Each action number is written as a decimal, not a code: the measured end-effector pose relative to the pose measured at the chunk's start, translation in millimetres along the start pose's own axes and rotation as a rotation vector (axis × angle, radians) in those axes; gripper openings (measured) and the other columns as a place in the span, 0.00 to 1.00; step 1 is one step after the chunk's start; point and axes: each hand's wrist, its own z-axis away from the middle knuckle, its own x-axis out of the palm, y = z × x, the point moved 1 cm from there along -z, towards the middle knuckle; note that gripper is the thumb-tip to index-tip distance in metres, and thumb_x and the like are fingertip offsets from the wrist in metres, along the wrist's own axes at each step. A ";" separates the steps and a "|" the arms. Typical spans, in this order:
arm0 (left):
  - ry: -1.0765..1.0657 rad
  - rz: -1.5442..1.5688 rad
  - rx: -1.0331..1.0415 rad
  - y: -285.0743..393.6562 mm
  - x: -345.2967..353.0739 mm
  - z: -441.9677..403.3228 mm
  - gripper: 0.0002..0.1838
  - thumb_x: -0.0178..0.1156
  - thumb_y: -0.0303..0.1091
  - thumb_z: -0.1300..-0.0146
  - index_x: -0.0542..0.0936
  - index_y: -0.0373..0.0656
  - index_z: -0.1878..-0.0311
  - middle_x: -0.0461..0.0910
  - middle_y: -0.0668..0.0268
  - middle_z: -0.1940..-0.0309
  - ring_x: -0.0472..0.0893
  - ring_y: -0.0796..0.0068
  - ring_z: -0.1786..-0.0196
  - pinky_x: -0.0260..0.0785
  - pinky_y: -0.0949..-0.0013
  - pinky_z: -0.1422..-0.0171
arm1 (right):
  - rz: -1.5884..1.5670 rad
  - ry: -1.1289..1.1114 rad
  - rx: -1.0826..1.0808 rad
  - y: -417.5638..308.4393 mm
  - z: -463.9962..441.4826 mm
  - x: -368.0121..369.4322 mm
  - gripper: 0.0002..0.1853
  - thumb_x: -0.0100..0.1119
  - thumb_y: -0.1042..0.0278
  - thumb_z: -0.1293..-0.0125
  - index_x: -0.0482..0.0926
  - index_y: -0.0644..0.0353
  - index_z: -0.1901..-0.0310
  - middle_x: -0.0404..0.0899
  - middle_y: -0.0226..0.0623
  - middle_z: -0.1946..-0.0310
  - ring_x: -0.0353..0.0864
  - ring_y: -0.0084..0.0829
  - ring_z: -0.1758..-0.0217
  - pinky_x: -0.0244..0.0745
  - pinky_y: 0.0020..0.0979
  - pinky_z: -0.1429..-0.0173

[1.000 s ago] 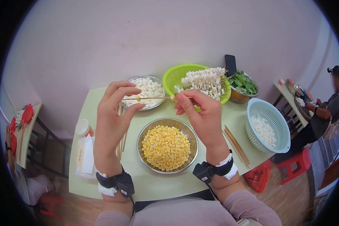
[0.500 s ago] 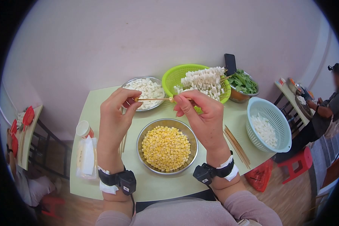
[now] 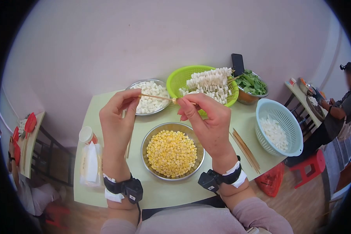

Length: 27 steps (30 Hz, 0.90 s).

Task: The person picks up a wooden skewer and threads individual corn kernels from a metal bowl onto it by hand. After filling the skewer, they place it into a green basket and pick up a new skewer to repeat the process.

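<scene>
A thin wooden skewer (image 3: 156, 96) stretches between my hands above a metal bowl of yellow corn kernels (image 3: 171, 154). The fingertips of my left hand (image 3: 121, 113) are pinched at the skewer's left end; whether a kernel is between them is hidden. My right hand (image 3: 206, 121) grips the skewer near its other end, with a pale yellow kernel (image 3: 174, 100) threaded beside the fingertips. Behind my hands are a metal plate of white cubes (image 3: 151, 102) and a green basket (image 3: 178, 79) bearing skewers of white pieces (image 3: 208, 80).
Loose skewers (image 3: 245, 151) lie right of the bowl, near a pale blue basket (image 3: 280, 126) of white pieces. Leafy greens (image 3: 251, 82) and a phone (image 3: 238, 64) stand at the back. A cup (image 3: 87, 135) and a tissue pack (image 3: 91, 163) are left. Another person (image 3: 341, 111) works far right.
My left thumb and fingers have closed from a wide gap onto the skewer's left end. The kernel there is no longer visible. The skewer now tilts, its left end higher.
</scene>
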 end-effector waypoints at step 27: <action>-0.018 0.080 0.169 33.5 25.5 17.8 0.12 0.59 0.17 0.45 0.78 0.34 0.56 0.81 0.60 0.59 0.80 0.76 0.57 0.73 0.75 0.51 | -0.009 0.041 -0.026 3.5 3.5 17.1 0.04 0.60 0.75 0.41 0.77 0.65 0.67 0.77 0.37 0.76 0.76 0.25 0.78 0.70 0.23 0.75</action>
